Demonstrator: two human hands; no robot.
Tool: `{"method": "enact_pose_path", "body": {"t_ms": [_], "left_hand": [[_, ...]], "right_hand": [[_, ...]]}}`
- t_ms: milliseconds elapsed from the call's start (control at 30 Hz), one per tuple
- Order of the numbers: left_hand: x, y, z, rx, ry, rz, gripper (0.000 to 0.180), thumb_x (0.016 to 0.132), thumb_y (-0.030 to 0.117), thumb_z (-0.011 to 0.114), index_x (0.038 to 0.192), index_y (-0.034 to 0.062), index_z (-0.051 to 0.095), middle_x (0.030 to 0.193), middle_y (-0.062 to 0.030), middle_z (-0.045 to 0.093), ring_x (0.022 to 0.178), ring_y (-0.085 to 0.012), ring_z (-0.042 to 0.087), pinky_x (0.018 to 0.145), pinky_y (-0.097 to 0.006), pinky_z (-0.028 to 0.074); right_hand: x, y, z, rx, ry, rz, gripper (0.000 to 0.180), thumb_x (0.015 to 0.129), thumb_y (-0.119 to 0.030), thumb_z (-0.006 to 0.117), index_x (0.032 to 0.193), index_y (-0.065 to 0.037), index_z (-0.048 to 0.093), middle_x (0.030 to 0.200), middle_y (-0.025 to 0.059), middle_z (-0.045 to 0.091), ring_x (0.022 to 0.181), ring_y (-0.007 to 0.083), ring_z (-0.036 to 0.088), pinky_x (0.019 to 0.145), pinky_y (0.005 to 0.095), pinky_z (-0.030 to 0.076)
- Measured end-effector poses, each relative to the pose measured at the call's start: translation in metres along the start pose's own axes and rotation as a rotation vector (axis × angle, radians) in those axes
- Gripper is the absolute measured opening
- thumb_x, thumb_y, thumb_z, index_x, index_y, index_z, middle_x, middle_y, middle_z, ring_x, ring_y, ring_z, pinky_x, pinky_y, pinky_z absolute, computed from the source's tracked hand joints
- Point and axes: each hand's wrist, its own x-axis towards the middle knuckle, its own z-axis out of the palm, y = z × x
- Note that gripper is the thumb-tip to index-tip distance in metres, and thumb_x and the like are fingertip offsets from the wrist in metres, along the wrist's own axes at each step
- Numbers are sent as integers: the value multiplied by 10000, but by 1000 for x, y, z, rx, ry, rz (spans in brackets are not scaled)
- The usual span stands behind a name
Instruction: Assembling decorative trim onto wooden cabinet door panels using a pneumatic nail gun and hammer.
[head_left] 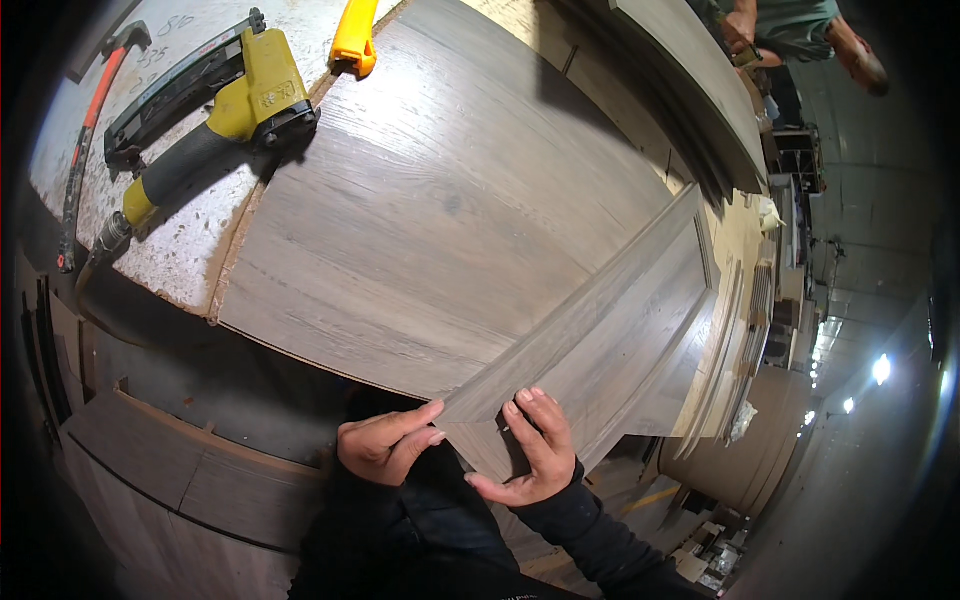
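A framed panel [620, 335] slants across a board [450, 200], its near end at the hands.
The left hand [388, 440] pinches its near corner; the right hand [540, 455] lies spread over that end. Left of the board, a nail gun [262, 85] and hammer [92, 120] lie on the white surface [175, 255], an orange handle [355, 38] near its far edge; stacked planks [690, 100] stand beyond, upper right.

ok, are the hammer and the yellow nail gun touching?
Apart. The head view shows it: speckled white surface is visible between the hammer and the nail gun.
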Motion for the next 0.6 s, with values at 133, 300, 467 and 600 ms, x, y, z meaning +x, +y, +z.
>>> {"method": "enact_pose_path", "body": {"t_ms": [133,300,467,600], "left_hand": [[1,-4,-2,-12,-22,6,266,692,3,705,954,25,664,748,-133,665,666,-172,664,582,-241,505],[3,-2,-1,-46,-18,-21,263,687,-2,710,944,26,664,760,-128,667,672,-188,665,582,-244,506],[2,0,-2,67,28,52,248,686,-7,712,928,22,663,741,-121,663,679,-176,663,589,-250,508],[0,-4,5,-23,86,69,226,692,-14,706,908,9,645,743,-116,663,683,-171,660,616,-248,508]], "right_hand": [[5,-1,-3,-19,-4,-10,765,531,-377,801,1169,-37,552,1224,143,473,1128,317,476,955,424,386],[8,-8,-7,-103,10,42,685,557,-513,763,1103,-131,605,1165,89,519,1118,294,475,920,416,363],[10,-5,-6,-160,-4,-20,693,554,-564,750,1100,-160,608,1198,86,497,1206,300,386,990,441,257],[12,6,-2,29,-2,-40,677,555,-509,780,1107,-160,604,1269,120,456,1295,341,292,1043,459,173]]}}
